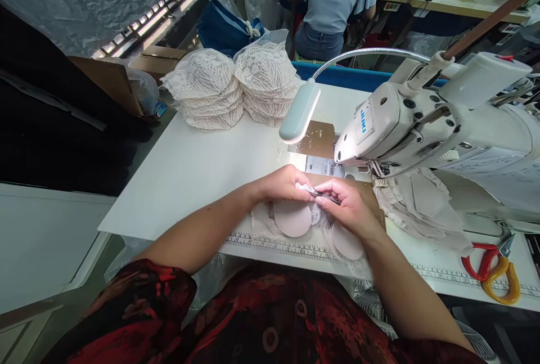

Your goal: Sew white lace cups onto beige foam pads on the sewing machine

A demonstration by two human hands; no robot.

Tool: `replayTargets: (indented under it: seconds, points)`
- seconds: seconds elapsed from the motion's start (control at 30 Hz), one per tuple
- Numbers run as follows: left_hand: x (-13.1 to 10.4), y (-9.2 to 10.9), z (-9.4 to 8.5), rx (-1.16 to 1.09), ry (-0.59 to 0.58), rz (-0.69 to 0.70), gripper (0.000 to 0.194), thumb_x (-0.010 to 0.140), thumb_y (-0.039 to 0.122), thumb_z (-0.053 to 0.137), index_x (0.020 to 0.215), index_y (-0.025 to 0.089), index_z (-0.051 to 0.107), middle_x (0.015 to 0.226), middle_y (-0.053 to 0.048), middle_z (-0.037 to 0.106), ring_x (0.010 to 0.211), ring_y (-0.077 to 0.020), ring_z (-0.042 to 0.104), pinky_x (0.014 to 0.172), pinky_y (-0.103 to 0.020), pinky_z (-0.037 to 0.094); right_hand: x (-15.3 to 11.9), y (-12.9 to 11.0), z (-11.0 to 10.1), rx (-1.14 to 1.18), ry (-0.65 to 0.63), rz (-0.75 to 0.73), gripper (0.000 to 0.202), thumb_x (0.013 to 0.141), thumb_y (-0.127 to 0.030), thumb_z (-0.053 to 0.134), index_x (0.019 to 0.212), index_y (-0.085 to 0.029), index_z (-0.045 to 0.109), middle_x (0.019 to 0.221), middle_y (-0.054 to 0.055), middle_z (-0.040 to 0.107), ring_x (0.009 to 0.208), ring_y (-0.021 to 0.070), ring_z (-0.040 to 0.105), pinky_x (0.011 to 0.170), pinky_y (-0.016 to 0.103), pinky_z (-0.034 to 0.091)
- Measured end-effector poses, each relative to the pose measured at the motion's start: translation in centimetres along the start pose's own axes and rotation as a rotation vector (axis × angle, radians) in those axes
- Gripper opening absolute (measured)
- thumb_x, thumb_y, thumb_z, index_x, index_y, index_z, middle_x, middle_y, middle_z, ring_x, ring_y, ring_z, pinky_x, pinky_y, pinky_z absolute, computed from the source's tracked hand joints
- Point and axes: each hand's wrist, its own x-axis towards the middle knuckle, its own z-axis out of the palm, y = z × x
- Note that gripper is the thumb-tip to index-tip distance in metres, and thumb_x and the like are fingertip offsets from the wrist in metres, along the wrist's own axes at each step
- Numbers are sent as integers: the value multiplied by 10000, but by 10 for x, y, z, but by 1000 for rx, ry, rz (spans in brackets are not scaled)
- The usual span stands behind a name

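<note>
In front of the sewing machine point(379, 122), my left hand point(287, 184) pinches the edge of a white lace piece point(304, 188). My right hand point(343, 203) is closed on a slim dark metal tool point(329, 197), whose tip meets the lace by my left fingertips; its exact kind is too small to tell. Below both hands hangs the lace work, with one pale round cup pad point(293, 220) under the left hand and another pale round pad point(348, 241) under the right wrist. Part of the lace is hidden by my fingers.
Two stacks of lace cups point(211, 91) stand at the table's far left. A lamp point(300, 111) on a bendy neck hangs over the work. Pale fabric pieces point(422, 201) lie right of the machine needle, and red-and-yellow-handled scissors point(498, 271) at the right edge. Another person point(333, 4) sits ahead.
</note>
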Motion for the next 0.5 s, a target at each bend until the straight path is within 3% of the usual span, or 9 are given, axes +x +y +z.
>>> replayTargets:
  seconds: [0.23, 0.4, 0.5]
  points:
    - [-2, 2, -3, 22, -4, -16, 298, 767, 394, 707, 788, 96, 717, 691, -24, 630, 636, -112, 534, 566, -215, 381, 0, 3, -1, 6, 44, -10, 168, 880, -337, 611, 953, -211, 695, 915, 28, 708, 836, 175, 631, 743, 309, 485]
    - [-2, 2, -3, 0, 11, -22, 256, 743, 342, 727, 830, 102, 737, 783, -49, 685, 734, -135, 589, 662, -227, 436, -2, 7, -3, 30, 1, 26, 199, 868, -364, 632, 991, -218, 686, 937, 34, 707, 853, 188, 643, 761, 327, 496]
    - [-1, 1, -2, -4, 12, -44, 266, 731, 367, 738, 782, 106, 729, 720, -31, 660, 680, -126, 569, 604, -219, 415, -2, 5, -3, 31, -24, 32, 212, 864, -365, 633, 1008, -217, 678, 963, 40, 707, 875, 197, 647, 776, 339, 499]
